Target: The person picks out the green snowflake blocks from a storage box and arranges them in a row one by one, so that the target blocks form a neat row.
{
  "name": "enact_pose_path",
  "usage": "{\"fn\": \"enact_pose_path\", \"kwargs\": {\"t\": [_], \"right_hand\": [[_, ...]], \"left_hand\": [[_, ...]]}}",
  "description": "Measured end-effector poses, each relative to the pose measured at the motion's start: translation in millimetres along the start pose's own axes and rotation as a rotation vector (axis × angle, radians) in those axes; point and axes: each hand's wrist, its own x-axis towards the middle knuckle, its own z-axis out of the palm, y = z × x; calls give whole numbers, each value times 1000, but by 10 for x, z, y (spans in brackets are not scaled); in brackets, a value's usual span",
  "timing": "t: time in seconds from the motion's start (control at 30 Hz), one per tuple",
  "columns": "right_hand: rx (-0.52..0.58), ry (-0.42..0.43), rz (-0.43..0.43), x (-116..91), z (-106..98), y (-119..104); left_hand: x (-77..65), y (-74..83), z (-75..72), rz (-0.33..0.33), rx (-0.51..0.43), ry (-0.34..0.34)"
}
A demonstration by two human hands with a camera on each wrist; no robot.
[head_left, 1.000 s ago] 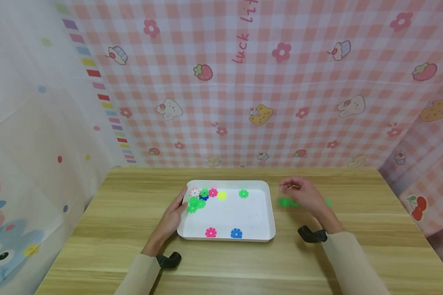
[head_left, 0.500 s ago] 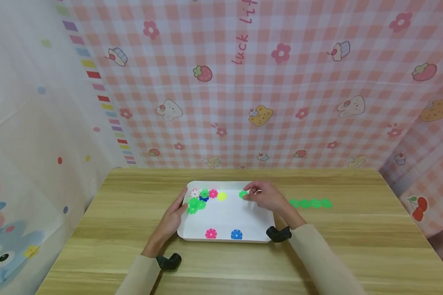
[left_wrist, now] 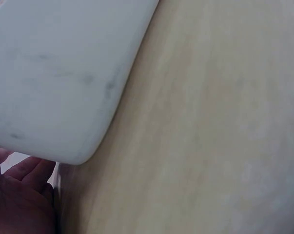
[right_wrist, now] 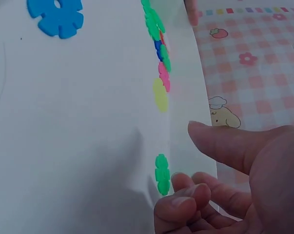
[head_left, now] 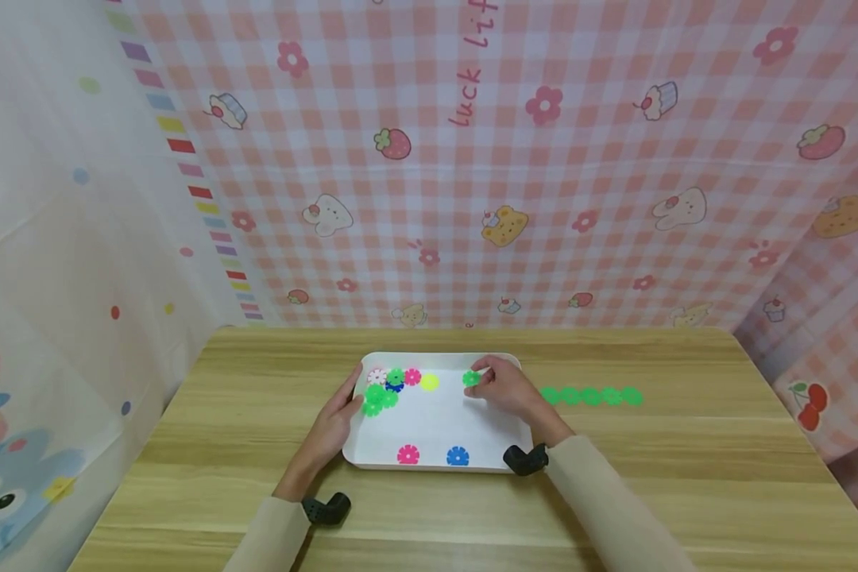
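Observation:
A white tray [head_left: 439, 429] lies on the table. At its left side my left hand [head_left: 332, 421] holds the rim, the thumb over the edge; the left wrist view shows the fingers by the tray's corner. Inside the tray, near its back right corner, a green notched plastic disc [head_left: 471, 379] lies beside the fingertips of my right hand [head_left: 508, 389]. In the right wrist view, the thumb is apart from the fingers and nothing is between them. That same green disc [right_wrist: 162, 174] lies close to the fingertips; whether they touch it is unclear.
At the tray's back left sit several green discs [head_left: 376, 395], plus pink [head_left: 412, 376], white [head_left: 376, 376], dark blue and yellow [head_left: 430, 383] pieces. A pink disc [head_left: 408, 454] and a blue disc [head_left: 457, 456] lie along the front. Several green discs [head_left: 591, 396] form a row on the table, right of the tray.
My right hand has moved left from over the green row on the table to the lone green disc in the tray. The left hand stays on the tray's rim.

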Motion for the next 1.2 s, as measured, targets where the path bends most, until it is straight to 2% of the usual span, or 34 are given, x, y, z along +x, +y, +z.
{"fn": "enact_pose_path", "kwargs": {"t": [0.33,0.53,1.2], "right_hand": [[-52,38,109,29,58,9],[-60,41,127,38,70,12],[-159,48,38,81,126,19]], "left_hand": [[0,-7,3,4,3,1],[-5,-7,3,9,-4,-5],[-13,7,-4,14,0,-5]]}}
